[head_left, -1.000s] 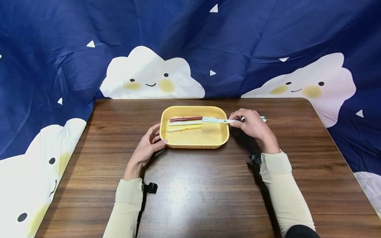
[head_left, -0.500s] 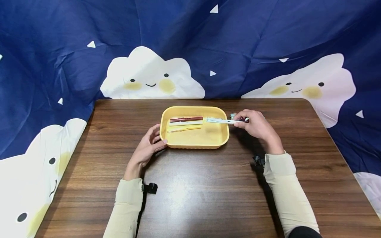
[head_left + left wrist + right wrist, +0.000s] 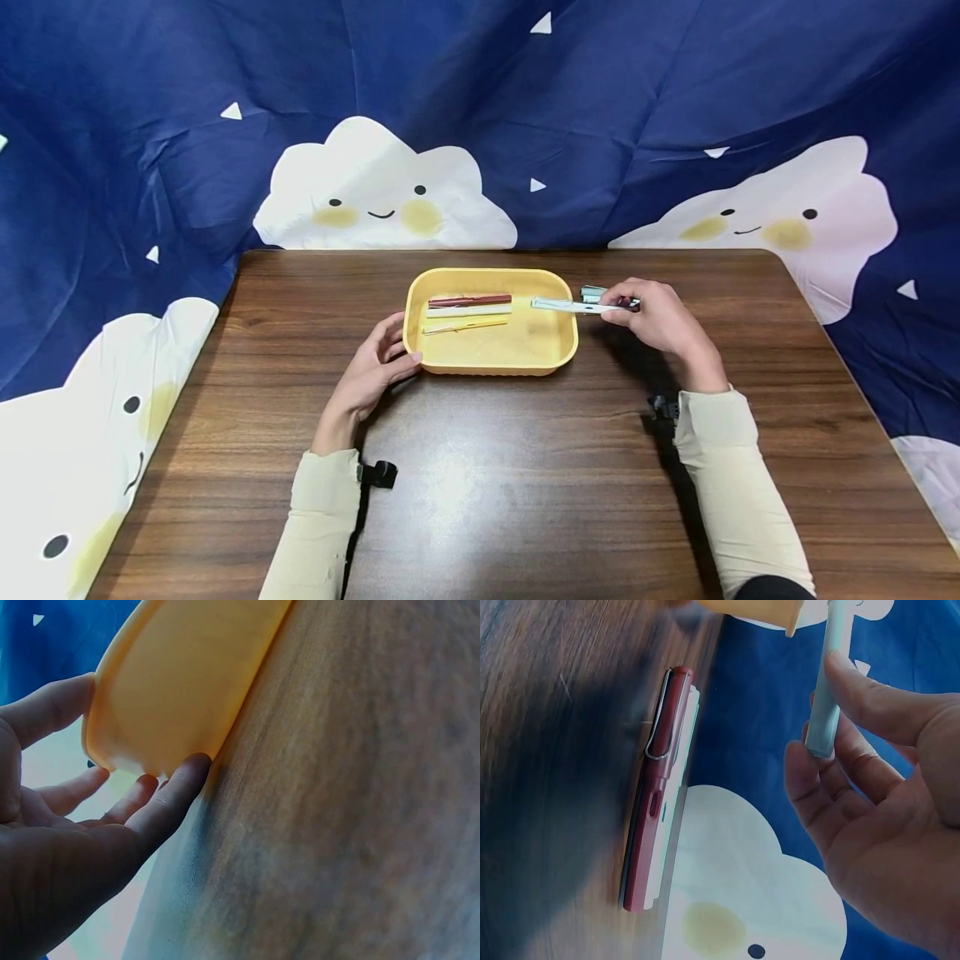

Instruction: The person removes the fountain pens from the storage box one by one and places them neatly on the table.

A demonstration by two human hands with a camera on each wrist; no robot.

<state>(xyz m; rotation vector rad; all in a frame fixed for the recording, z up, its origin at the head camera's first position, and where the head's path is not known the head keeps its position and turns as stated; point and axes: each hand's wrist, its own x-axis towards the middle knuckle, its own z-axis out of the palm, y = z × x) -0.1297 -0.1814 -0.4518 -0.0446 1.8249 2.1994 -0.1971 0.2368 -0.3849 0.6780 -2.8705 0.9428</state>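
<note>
Head view: the right hand (image 3: 660,318) pinches a slim, pale blue-white pen (image 3: 572,306) over the right rim of a yellow, rounded plastic tray (image 3: 487,368), close to the far edge of the brown wooden counter (image 3: 525,500)! Left wrist: the left hand (image 3: 82,825) grips the tray's end. Right wrist: a dark-red clipped pen (image 3: 655,787) lies on the counter.

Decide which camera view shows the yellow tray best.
The head view: it shows nearly the whole yellow tray, with pens inside. The left wrist view shows only outer wall, fingers against it; the right wrist view, a cropped part.
</note>
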